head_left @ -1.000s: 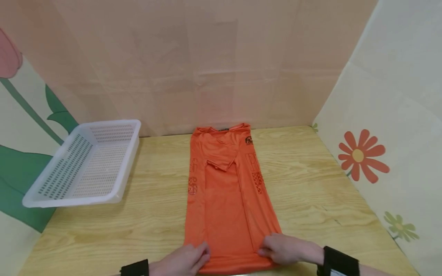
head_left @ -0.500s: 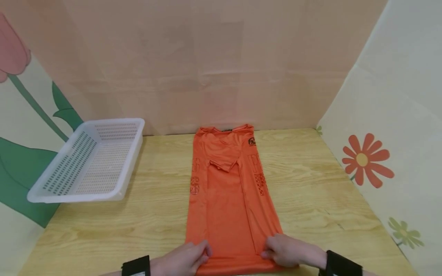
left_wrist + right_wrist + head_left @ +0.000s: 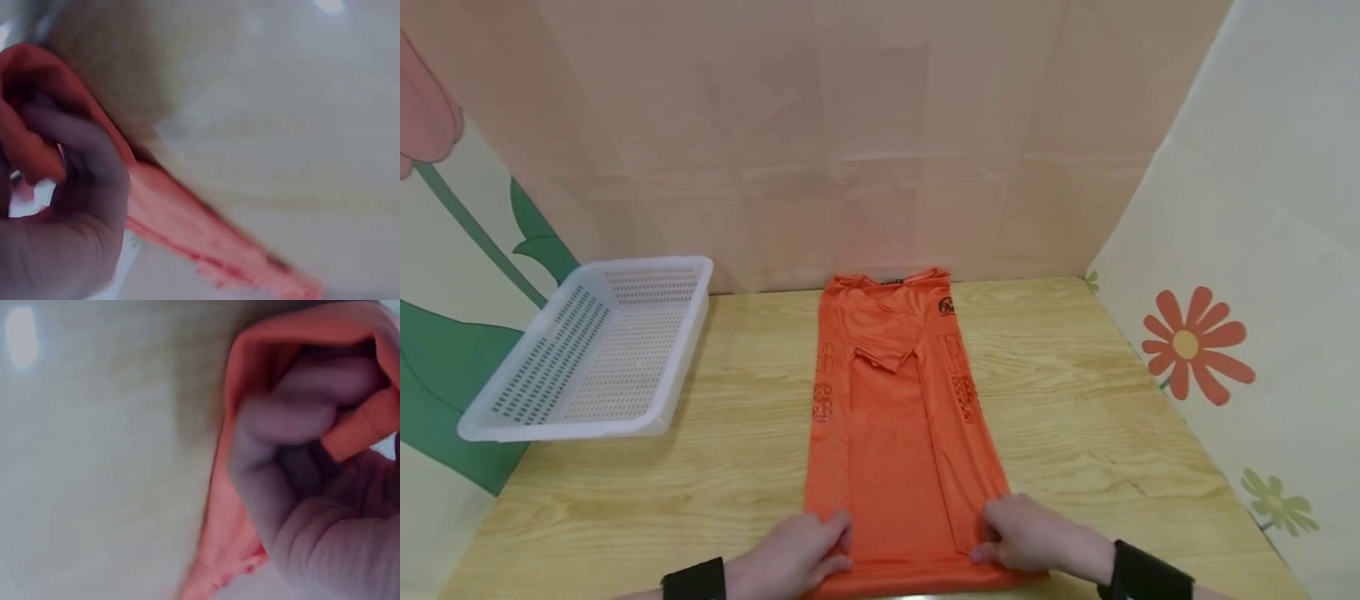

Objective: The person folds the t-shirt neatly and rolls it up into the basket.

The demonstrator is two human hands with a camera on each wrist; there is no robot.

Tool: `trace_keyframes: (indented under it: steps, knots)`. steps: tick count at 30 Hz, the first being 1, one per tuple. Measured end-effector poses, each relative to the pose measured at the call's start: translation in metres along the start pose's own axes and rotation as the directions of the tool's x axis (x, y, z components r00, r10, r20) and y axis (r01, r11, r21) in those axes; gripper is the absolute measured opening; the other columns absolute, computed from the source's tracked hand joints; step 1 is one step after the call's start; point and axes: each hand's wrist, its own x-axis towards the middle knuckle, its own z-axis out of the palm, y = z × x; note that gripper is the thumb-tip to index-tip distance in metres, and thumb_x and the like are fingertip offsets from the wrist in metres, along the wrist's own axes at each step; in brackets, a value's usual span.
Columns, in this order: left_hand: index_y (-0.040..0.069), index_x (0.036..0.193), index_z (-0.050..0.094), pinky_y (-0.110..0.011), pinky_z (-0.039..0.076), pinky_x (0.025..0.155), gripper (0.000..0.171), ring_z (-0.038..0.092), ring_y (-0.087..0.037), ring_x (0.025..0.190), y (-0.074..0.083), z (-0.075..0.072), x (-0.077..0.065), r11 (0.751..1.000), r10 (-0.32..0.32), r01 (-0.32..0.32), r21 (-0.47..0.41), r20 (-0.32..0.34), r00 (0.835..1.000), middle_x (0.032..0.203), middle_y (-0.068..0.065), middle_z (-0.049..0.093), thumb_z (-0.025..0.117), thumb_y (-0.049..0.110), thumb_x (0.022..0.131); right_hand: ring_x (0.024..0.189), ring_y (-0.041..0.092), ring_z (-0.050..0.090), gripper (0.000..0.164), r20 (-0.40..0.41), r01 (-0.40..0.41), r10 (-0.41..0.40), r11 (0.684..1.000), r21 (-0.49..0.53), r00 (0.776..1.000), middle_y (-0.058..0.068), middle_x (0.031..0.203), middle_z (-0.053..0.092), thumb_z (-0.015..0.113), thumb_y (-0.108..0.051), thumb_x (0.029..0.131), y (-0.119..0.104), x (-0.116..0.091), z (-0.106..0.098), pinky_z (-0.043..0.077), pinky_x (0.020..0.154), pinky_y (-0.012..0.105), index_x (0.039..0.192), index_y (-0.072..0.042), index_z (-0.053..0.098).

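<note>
An orange shirt (image 3: 887,467) lies lengthwise on the table, its two sides folded in over the middle and its collar toward the back wall. Dark printed marks run down both folded sides. At the near left corner of the hem my left hand (image 3: 793,550) grips the cloth, and in the left wrist view the curled fingers (image 3: 81,140) sit inside a fold of it. My right hand (image 3: 1030,537) pinches the near right corner; the right wrist view has its fingers (image 3: 287,419) wrapped in the orange fabric. Between both hands the hem is turned up in a band.
A white perforated plastic basket (image 3: 658,408) stands at the left rear of the wooden table (image 3: 1075,400). A pinkish covering (image 3: 760,125) rises behind the table's back edge. Side panels with painted flowers (image 3: 1198,346) border the left and right.
Both hands keep their hold on the hem corners and have shifted slightly toward the collar in the last half second. Earlier, the whole view shifted a little as the head moved.
</note>
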Motion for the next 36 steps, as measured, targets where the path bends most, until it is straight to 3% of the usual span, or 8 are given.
trace_keyframes:
  steps: [5, 8, 13, 23, 26, 30, 33, 36]
  knots:
    - [0.028, 0.101, 0.067, -0.010, 0.037, 0.069, 0.011, 0.050, 0.003, 0.079, 0.004, 0.001, 0.005, 0.887, 0.298, -0.302, 0.349, 0.066, 0.952, 0.092, 0.014, 0.059, 0.057, 0.034, 0.103, 0.066, -0.003, 0.043, 0.019, -0.067, 0.332, -0.354, 0.917, -0.219, 0.933, -0.018, 0.077, 0.051, 0.073, -0.038, 0.092, -0.054, -0.019, -0.029, 0.038, 0.057, 0.022, 0.087, -0.028, 0.058]
    - [0.028, 0.103, 0.068, -0.009, 0.032, 0.063, 0.023, 0.047, 0.002, 0.076, 0.007, 0.002, 0.005, 0.839, 0.353, -0.362, 0.406, 0.101, 0.930, 0.093, 0.013, 0.060, 0.051, 0.043, 0.104, 0.076, -0.004, 0.048, 0.016, -0.053, 0.426, -0.467, 0.842, -0.330, 0.883, -0.017, 0.088, 0.056, 0.070, -0.038, 0.094, -0.076, -0.029, -0.037, 0.042, 0.064, 0.021, 0.094, -0.025, 0.061]
    - [0.026, 0.094, 0.067, -0.009, 0.021, 0.050, 0.033, 0.041, 0.002, 0.066, 0.010, 0.006, 0.001, 0.814, 0.363, -0.341, 0.470, 0.045, 0.931, 0.085, 0.012, 0.057, 0.045, 0.049, 0.105, 0.082, 0.000, 0.053, 0.037, -0.006, 0.348, -0.379, 0.857, -0.379, 0.926, -0.013, 0.097, 0.060, 0.067, -0.057, 0.090, -0.091, -0.038, -0.033, 0.048, 0.068, 0.024, 0.102, -0.022, 0.067]
    - [0.029, 0.078, 0.069, -0.012, 0.036, 0.055, 0.031, 0.051, -0.001, 0.068, 0.021, 0.009, -0.002, 0.688, 0.393, -0.280, 0.669, -0.020, 0.919, 0.074, 0.013, 0.060, 0.055, 0.047, 0.100, 0.076, 0.001, 0.051, 0.014, 0.006, 0.287, -0.322, 0.834, -0.472, 0.947, -0.015, 0.088, 0.056, 0.077, -0.029, 0.085, -0.103, -0.041, -0.026, 0.045, 0.062, 0.024, 0.094, -0.026, 0.067]
    - [0.027, 0.073, 0.067, -0.014, 0.033, 0.050, 0.032, 0.049, -0.002, 0.064, 0.021, 0.012, -0.001, 0.725, 0.333, -0.234, 0.647, -0.032, 0.942, 0.070, 0.012, 0.058, 0.058, 0.046, 0.097, 0.077, 0.003, 0.054, 0.014, 0.005, 0.219, -0.242, 0.869, -0.443, 0.970, -0.013, 0.088, 0.060, 0.076, -0.033, 0.087, -0.104, -0.041, -0.025, 0.047, 0.065, 0.026, 0.096, -0.025, 0.068]
    - [0.020, 0.079, 0.067, -0.020, 0.035, 0.044, 0.034, 0.047, -0.002, 0.059, 0.014, 0.016, 0.005, 0.887, 0.130, -0.121, 0.447, 0.009, 0.991, 0.070, 0.008, 0.058, 0.062, 0.049, 0.096, 0.074, 0.000, 0.052, 0.011, -0.048, 0.129, -0.152, 0.940, -0.317, 0.987, -0.014, 0.085, 0.060, 0.074, -0.025, 0.088, -0.100, -0.041, -0.023, 0.047, 0.064, 0.026, 0.096, -0.024, 0.068]
    - [0.017, 0.082, 0.067, -0.022, 0.038, 0.046, 0.020, 0.046, -0.002, 0.057, 0.013, 0.015, 0.011, 0.955, -0.015, 0.005, 0.298, 0.030, 0.999, 0.070, 0.007, 0.059, 0.068, 0.033, 0.093, 0.067, 0.001, 0.052, 0.015, -0.171, 0.155, -0.213, 0.941, -0.300, 0.962, -0.011, 0.078, 0.059, 0.070, -0.007, 0.083, -0.094, -0.038, -0.017, 0.043, 0.059, 0.024, 0.088, -0.020, 0.065]
    - [0.016, 0.081, 0.066, -0.021, 0.038, 0.053, 0.009, 0.046, -0.003, 0.058, 0.016, 0.011, 0.015, 0.971, -0.098, 0.093, 0.219, 0.015, 0.995, 0.069, 0.008, 0.058, 0.070, 0.008, 0.084, 0.062, 0.003, 0.052, 0.020, -0.271, 0.185, -0.279, 0.927, -0.327, 0.921, -0.007, 0.073, 0.059, 0.067, 0.002, 0.075, -0.088, -0.034, -0.009, 0.040, 0.054, 0.024, 0.084, -0.016, 0.063]
